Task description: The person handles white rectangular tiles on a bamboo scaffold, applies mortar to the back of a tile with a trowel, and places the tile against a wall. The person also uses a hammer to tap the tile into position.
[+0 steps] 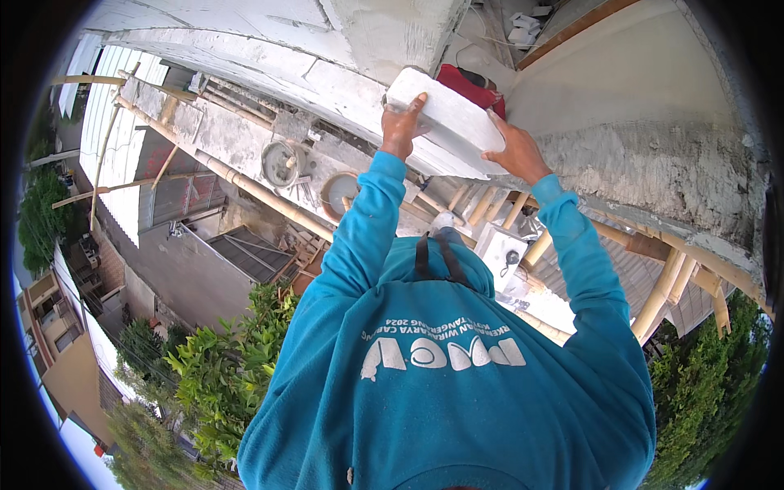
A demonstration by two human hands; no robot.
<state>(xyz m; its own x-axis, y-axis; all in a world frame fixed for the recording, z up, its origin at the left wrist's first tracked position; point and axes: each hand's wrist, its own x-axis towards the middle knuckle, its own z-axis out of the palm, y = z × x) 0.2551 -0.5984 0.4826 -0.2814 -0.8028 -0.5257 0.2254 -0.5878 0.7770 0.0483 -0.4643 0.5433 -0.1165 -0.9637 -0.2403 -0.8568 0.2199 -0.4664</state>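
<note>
A white rectangular block (447,110) is between my hands at the edge of a pale masonry wall (261,49). My left hand (400,131) grips its left end, thumb on the upper face. My right hand (518,151) is closed on the right end, fingers partly hidden at its side. Something red (457,79), partly covered by the block, lies just beyond it; I cannot make out what it is.
Below are a bamboo scaffold (224,171) with a grimy platform (171,106), a grey bucket (282,163) and a round tub (335,196). A plastered wall (637,90) rises at right. Roofs and trees (212,367) sit far below the edge.
</note>
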